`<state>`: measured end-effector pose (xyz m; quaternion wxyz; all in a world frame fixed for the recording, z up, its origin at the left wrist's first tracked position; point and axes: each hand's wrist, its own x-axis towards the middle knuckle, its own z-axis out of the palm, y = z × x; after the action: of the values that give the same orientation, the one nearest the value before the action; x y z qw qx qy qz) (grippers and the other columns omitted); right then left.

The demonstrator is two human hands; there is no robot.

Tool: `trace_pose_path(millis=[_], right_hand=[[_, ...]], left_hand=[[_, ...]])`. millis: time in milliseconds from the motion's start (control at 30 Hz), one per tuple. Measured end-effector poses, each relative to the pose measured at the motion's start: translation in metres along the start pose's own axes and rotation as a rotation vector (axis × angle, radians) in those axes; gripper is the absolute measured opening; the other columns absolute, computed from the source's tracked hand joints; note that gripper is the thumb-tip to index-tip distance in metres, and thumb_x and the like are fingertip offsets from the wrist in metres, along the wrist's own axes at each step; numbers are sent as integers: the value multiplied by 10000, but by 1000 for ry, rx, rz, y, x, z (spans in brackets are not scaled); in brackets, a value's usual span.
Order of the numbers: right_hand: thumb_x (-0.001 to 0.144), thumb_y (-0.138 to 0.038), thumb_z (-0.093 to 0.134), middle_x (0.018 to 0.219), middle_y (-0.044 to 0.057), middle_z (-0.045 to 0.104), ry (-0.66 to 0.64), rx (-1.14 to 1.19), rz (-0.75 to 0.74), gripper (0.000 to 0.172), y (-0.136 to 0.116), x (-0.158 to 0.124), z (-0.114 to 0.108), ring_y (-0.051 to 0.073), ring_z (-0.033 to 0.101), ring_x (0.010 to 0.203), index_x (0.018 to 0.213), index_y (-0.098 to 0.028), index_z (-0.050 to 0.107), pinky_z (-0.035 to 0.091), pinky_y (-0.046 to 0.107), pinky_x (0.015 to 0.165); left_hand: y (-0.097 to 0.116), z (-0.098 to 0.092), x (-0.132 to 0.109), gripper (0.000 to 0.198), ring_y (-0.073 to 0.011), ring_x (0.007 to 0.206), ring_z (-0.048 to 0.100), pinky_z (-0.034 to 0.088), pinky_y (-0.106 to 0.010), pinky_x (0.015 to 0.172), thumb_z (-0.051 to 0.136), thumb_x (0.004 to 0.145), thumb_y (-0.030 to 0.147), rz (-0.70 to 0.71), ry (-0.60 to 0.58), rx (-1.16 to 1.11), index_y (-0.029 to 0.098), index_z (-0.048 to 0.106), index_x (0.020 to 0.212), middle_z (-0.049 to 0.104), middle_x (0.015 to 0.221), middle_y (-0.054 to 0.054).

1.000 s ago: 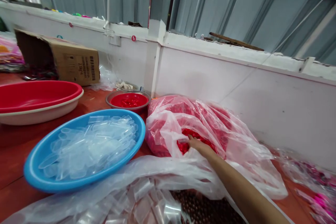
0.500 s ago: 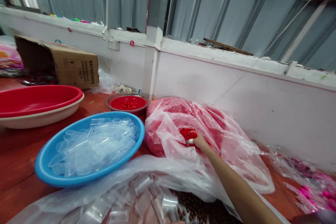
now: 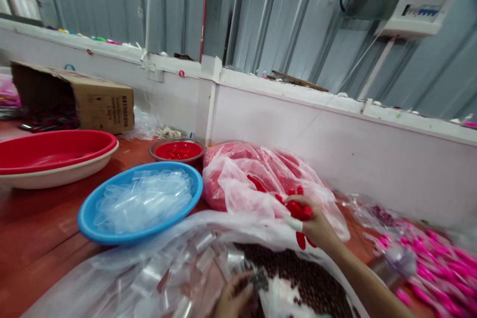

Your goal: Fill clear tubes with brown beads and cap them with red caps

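Note:
My right hand (image 3: 315, 223), a white cover on one finger, is closed around several small glossy red pieces (image 3: 300, 210). Some of them stick out past the fingers and below the palm. Just behind it lies a translucent plastic bag (image 3: 238, 184) full of red pieces, its mouth loose. At the bottom edge my left hand (image 3: 236, 295) has its fingers drawn together beside a small greyish piece (image 3: 260, 278); blur hides what they grip. Around that hand, an open plastic sack (image 3: 122, 263) holds clear plastic sleeves (image 3: 151, 276) and dark brown beads (image 3: 316, 273).
A blue basin (image 3: 85, 223) of clear plastic pieces stands at left, with red and white basins (image 3: 112, 151) beyond. A metal bowl (image 3: 203, 151) with red contents and a cardboard box (image 3: 112, 107) sit near the wall. Bright pink wrapped items (image 3: 443, 263) lie at right.
My right hand has come out of the red bag toward me and to the right, carrying red pieces. My left hand has come into view at the bottom. The view has shifted right.

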<state>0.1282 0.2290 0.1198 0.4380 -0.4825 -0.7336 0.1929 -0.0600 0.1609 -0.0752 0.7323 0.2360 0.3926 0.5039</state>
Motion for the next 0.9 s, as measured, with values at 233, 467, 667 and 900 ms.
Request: trace_pose_path(millis=[233, 467, 667, 900], right_hand=[[533, -115, 692, 1095, 74, 616, -302, -99, 248, 412, 49, -122, 9, 252, 566, 1002, 928, -230, 705, 411, 385, 903], [785, -264, 465, 1186, 85, 581, 46, -161, 411, 341, 76, -196, -28, 227, 494, 1140, 1077, -212, 634, 336, 404, 994], [778, -207, 408, 996, 73, 662, 150, -213, 507, 317, 69, -244, -22, 217, 601, 930, 1008, -175, 623, 463, 340, 810], [764, -130, 496, 970, 72, 645, -49, -276, 401, 251, 60, -213, 15, 214, 545, 951, 931, -203, 670, 369, 324, 896]], left_hand=[[7, 5, -14, 417, -128, 641, 632, 508, -235, 613, 791, 574, 279, 43, -44, 52, 122, 637, 929, 681, 864, -66], [13, 30, -61, 336, -111, 595, 637, 522, -228, 620, 719, 657, 188, -59, -125, 65, 143, 559, 949, 658, 785, -24], [1, 44, -105, 388, -125, 656, 645, 532, -235, 621, 681, 694, 158, -163, -166, 66, 153, 537, 1055, 657, 849, -31], [-18, 44, -125, 396, -131, 704, 652, 538, -246, 680, 650, 709, 118, -225, -154, 80, 128, 539, 1088, 658, 960, -72]])
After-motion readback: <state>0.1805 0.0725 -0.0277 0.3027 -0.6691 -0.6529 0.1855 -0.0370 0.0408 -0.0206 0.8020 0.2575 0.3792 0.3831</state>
